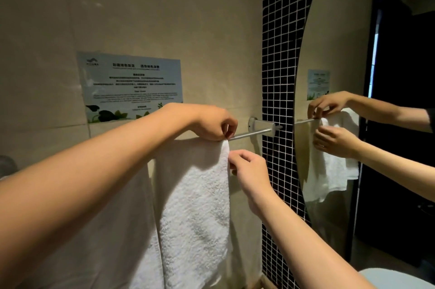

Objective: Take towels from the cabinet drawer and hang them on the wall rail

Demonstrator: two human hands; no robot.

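1. Hanging over the rail [249, 133]: white towel [195, 206], lower end cut off by the frame; a second towel [131, 229] to its left, mostly hidden by the forearm.
2. Mirror [353, 53], right, reflecting both hands; black mosaic strip [277, 53] beside it.
3. Wall notice [131, 83], print too blurred to read.
4. Left hand [211, 123]: fingers pinching towel's top edge at rail.
5. Right hand [249, 171]: fingertips pinching towel's right edge, just below.

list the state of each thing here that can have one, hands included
white terry towel: draped over the rail, hanging flat
second white towel: hanging to its left, mostly hidden by the arm
metal wall rail: mounted, right end bare
left hand: pinching the towel's top edge at the rail
right hand: pinching the towel's right side edge
printed wall notice: stuck flat on the wall
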